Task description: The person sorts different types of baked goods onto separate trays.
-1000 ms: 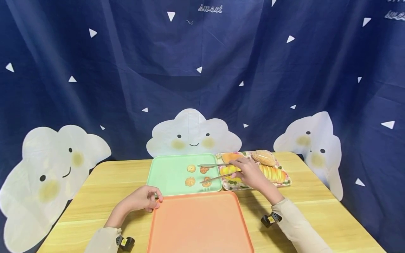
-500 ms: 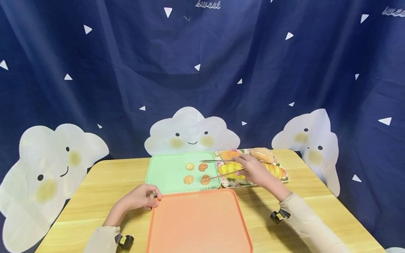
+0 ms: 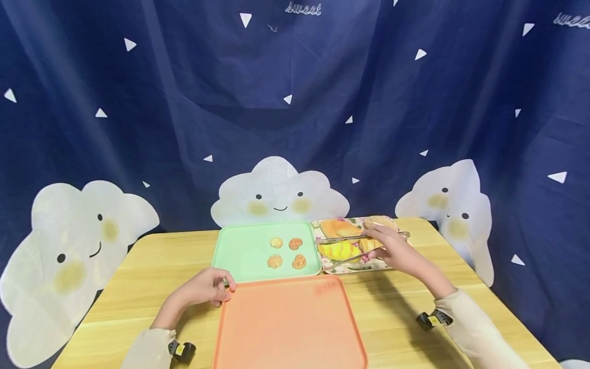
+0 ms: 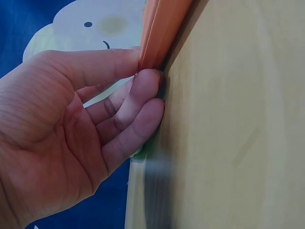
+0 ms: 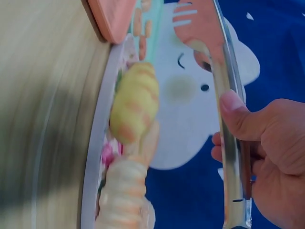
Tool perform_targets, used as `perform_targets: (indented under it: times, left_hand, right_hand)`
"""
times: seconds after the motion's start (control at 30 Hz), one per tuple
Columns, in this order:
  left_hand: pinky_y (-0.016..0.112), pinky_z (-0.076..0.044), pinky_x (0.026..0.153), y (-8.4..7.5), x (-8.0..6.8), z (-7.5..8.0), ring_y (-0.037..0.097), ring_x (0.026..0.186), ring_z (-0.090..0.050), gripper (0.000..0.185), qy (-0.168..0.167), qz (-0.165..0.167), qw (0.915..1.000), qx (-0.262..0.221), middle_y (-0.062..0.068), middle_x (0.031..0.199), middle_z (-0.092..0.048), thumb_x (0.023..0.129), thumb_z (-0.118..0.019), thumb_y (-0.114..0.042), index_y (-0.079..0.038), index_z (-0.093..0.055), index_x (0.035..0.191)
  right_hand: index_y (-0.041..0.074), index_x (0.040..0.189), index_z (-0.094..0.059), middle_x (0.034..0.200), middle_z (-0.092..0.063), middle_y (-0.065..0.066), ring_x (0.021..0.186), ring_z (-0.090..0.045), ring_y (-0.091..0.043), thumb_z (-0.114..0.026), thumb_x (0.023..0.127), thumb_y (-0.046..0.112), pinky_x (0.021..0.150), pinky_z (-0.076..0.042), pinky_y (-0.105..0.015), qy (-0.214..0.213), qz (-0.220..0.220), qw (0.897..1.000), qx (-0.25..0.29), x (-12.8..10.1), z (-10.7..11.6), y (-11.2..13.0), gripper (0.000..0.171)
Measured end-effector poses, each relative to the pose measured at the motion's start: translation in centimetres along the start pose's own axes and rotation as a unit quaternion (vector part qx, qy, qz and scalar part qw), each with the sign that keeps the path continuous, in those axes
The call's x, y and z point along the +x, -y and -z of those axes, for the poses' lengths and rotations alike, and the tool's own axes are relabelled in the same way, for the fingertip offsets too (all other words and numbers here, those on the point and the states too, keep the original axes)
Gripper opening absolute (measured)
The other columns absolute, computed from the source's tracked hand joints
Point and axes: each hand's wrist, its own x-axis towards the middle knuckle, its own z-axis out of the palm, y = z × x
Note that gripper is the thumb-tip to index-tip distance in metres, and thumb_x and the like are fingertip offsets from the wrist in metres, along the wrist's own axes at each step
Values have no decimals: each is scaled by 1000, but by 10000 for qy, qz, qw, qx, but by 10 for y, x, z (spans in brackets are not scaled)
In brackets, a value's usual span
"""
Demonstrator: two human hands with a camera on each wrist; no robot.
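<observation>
My left hand (image 3: 209,289) grips the far left corner of the orange tray (image 3: 286,328); in the left wrist view the thumb lies on the rim (image 4: 162,28) and the fingers (image 4: 143,90) curl under it. My right hand (image 3: 392,250) holds metal tongs (image 3: 343,238), open, over the floral tray (image 3: 369,267), with one arm on each side of a yellow striped bread (image 3: 338,250). In the right wrist view the tongs (image 5: 224,95) stand apart from that bread (image 5: 136,102). Several small cookies (image 3: 295,243) lie on the green tray (image 3: 239,251).
The floral tray also holds an orange bread (image 3: 338,228) and a sesame bun (image 3: 380,222) at its far side. All three trays sit close together on a wooden table (image 3: 152,266). A dark blue curtain with white cloud figures (image 3: 276,192) hangs behind the table.
My right hand has drawn the tongs rightwards from the cookies on the green tray to above the floral tray. The cookies stay on the green tray. My left hand has not moved.
</observation>
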Motion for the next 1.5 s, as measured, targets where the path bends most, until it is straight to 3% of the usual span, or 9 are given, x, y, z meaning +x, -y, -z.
perform_targets:
  times: [0.13, 0.27, 0.37, 0.5, 0.73, 1.13, 1.33, 1.5]
  left_hand:
    - [25, -42, 54, -2, 1, -1, 11, 55, -46, 17, -2, 18, 10000, -5, -1, 61, -46, 85, -66, 6, 10, -64, 101]
    - [25, -43, 54, -2, 1, -2, 11, 55, -46, 16, -11, -26, 10000, 39, 0, 60, -46, 85, -67, 6, 10, -64, 101]
    - [25, -44, 54, -2, 1, -1, 11, 55, -47, 16, -34, -42, 10000, 85, 0, 60, -47, 85, -67, 6, 10, -64, 100]
    - [25, -45, 54, -2, 0, 0, 12, 55, -47, 16, -53, -20, 9999, 103, 0, 61, -48, 85, -67, 6, 9, -65, 100]
    - [25, -44, 54, 0, -1, 0, 12, 55, -47, 17, -91, 20, 9999, 60, 0, 61, -48, 84, -67, 6, 9, -65, 100]
    - [26, -48, 54, -1, 0, -2, 12, 56, -52, 15, -140, 2, 9997, 198, 0, 62, -52, 84, -69, 4, 7, -66, 99]
    - [25, -47, 54, 0, 0, -1, 11, 55, -50, 16, -102, -36, 9999, 91, 1, 62, -52, 84, -69, 5, 8, -66, 99]
    - [25, -48, 55, 1, 0, 0, 11, 55, -51, 16, -97, -52, 9999, 110, -1, 62, -52, 84, -69, 4, 7, -66, 99]
  right_hand:
    - [-7, 128, -62, 120, -68, -22, 112, -62, -43, -81, 76, 0, 96, -47, -60, -21, -27, 9997, 225, -14, 9, -7, 56]
    - [-5, 125, -63, 116, -70, -17, 108, -65, -38, -80, 77, 0, 105, -44, -53, -29, 46, 9996, 266, -26, 16, -14, 51]
    - [-5, 122, -63, 114, -70, -15, 104, -67, -36, -81, 77, 1, 102, -48, -49, 64, 165, 9994, 303, -33, 20, -21, 49]
    - [-6, 119, -64, 112, -71, -17, 102, -67, -35, -82, 73, 8, 87, -54, -50, 300, 358, 9981, 408, -41, 23, -31, 51]
    - [-7, 117, -65, 111, -70, -19, 102, -66, -34, -81, 73, 12, 84, -55, -45, 599, 543, 9945, 667, -55, 14, -42, 50]
    - [-12, 121, -61, 114, -66, -26, 104, -67, -28, -78, 81, 6, 84, -58, -42, 1084, 108, 9835, 1444, -70, 4, -47, 47]
    - [-12, 124, -60, 119, -66, -28, 108, -65, -38, -77, 81, 11, 90, -55, -46, 1361, -37, 9801, 1445, -70, 2, -49, 52]
    - [-10, 126, -60, 123, -65, -28, 112, -63, -39, -77, 83, 17, 95, -53, -39, 1525, -176, 9786, 1374, -72, 0, -49, 54]
